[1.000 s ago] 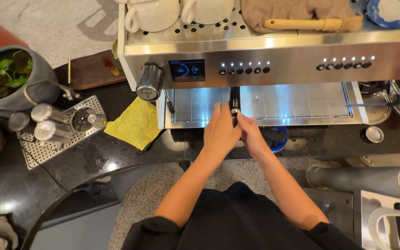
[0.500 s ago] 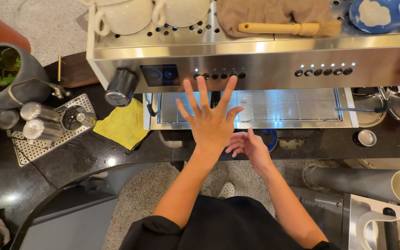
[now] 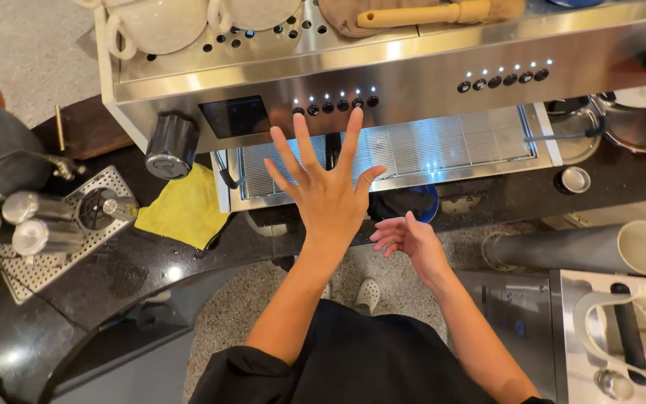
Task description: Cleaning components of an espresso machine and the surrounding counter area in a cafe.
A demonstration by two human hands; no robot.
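The black portafilter handle (image 3: pixel 332 150) juts out from under the espresso machine (image 3: pixel 413 67), over its drip grate (image 3: pixel 443 146). Your left hand (image 3: pixel 328 196) hovers just before it, palm down, fingers splayed wide, holding nothing. Your right hand (image 3: pixel 410 241) hangs lower and nearer you, loosely curled, empty. A yellow cloth (image 3: pixel 182 209) lies on the dark counter (image 3: pixel 114 277) to the left.

A dark speckled stone counter (image 3: pixel 121 273) curves across the frame. On it: espresso machine (image 3: pixel 383 75) at top, yellow cloth (image 3: pixel 185 209) centre-left, perforated metal tray (image 3: pixel 35 262) at left, possibly a drainer.
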